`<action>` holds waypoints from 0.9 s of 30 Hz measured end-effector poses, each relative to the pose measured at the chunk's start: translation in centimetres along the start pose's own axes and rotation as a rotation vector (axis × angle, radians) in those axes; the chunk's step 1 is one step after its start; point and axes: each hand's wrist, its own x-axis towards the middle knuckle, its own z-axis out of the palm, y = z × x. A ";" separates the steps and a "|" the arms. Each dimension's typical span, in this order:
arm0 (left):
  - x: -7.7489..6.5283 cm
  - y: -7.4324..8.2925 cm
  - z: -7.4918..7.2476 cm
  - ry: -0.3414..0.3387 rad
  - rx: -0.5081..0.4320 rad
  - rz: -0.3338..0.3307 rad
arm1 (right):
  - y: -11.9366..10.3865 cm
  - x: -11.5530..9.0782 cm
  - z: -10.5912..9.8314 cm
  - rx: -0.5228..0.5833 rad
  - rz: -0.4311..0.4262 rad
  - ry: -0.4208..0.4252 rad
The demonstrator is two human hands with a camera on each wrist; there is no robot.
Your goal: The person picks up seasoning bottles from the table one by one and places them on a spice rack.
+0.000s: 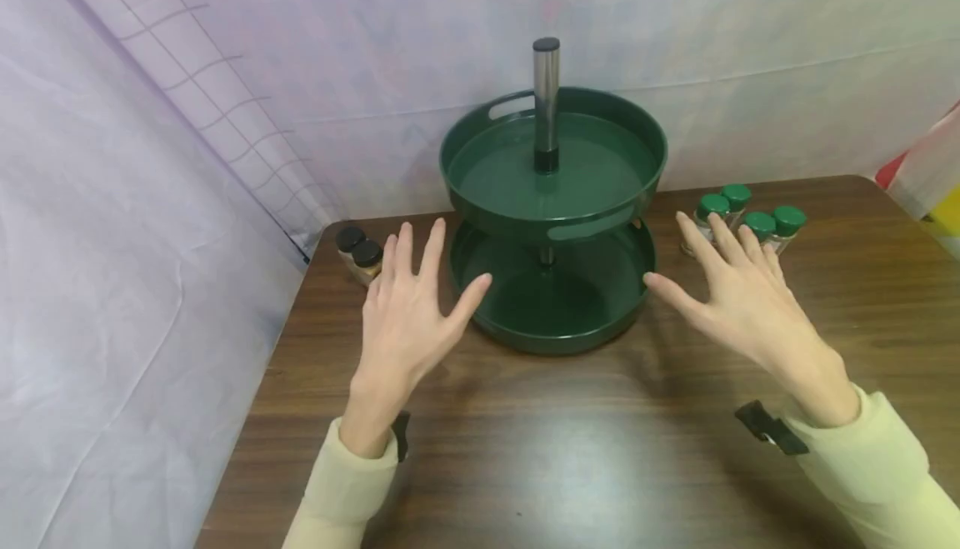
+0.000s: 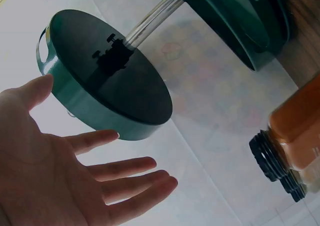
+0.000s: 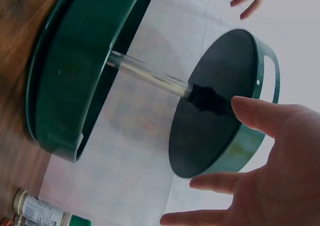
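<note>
A green two-tier round rack (image 1: 555,207) with a metal centre post (image 1: 547,99) stands at the back of the table. Both its trays hold nothing. My left hand (image 1: 405,316) is spread with straight fingers in front of the rack's left side. Just beyond those fingers are two black-capped jars (image 1: 360,251), partly hidden. On the other side my right hand (image 1: 750,307) is spread likewise, near several green-capped jars (image 1: 787,222) that it partly covers. Neither hand grips anything. In the wrist views the palms face the upper tray (image 2: 112,121), with no clear contact.
The brown wooden table (image 1: 570,449) meets a white cloth backdrop (image 1: 360,49) behind the rack. White sheeting (image 1: 135,282) hangs along the left side, with a wire grid (image 1: 202,74) near it. A red and yellow item (image 1: 948,207) shows beyond the right edge.
</note>
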 end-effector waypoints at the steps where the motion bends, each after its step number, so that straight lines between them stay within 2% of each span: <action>1: 0.1 0.1 0.0 0.002 -0.005 0.000 | 0.1 0.1 -0.1 0.002 0.004 0.009; 11: 1.1 0.7 0.1 0.045 -0.023 0.017 | 1.6 1.6 -1.0 0.054 0.055 0.071; 20: 1.9 1.5 -0.1 0.032 -0.046 -0.003 | 3.5 2.4 -1.7 0.055 0.150 0.122; 27: 2.3 1.8 -0.2 0.022 -0.043 -0.044 | 5.2 2.8 -2.0 0.041 0.215 0.160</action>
